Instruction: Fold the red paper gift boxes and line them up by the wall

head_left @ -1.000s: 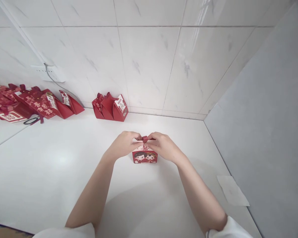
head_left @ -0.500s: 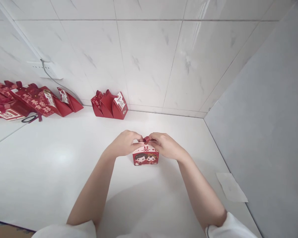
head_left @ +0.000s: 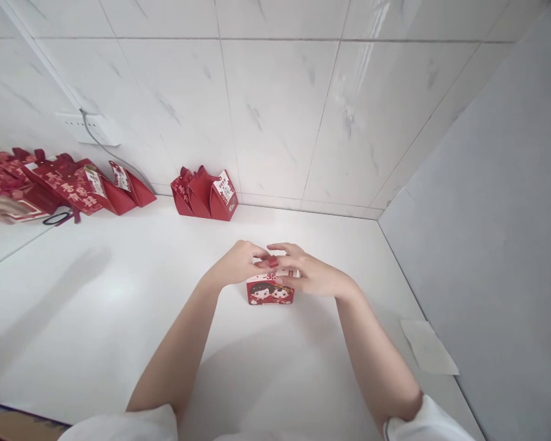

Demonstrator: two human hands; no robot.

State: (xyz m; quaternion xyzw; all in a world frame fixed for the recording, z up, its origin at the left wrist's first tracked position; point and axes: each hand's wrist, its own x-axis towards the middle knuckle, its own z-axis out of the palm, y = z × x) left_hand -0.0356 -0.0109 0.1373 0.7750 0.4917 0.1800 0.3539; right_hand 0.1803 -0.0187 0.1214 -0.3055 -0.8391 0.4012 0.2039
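Observation:
A small red and white gift box [head_left: 270,294] with two cartoon figures on its front stands upright on the white table. A dark red ribbon [head_left: 273,261] sits at its top. On the left of the ribbon, my left hand [head_left: 239,263] has thumb and fingers closed together at the ribbon's edge. My right hand [head_left: 311,269] reaches across the box's upper right with its fingers spread; a finger touches the ribbon and the thumb lies before the box's white flap. Both hands partly hide the box top.
Three red gift boxes [head_left: 204,195] stand against the tiled wall. Several more [head_left: 80,187] crowd the far left, where another person's blurred hand [head_left: 2,207] reaches in near black-handled scissors [head_left: 57,217]. A white paper [head_left: 429,347] lies by the grey right-hand panel.
My right hand has opened from its pinch at the ribbon, its fingers now spread. My left hand stays at the ribbon. Another person's hand and a shadow have appeared on the left.

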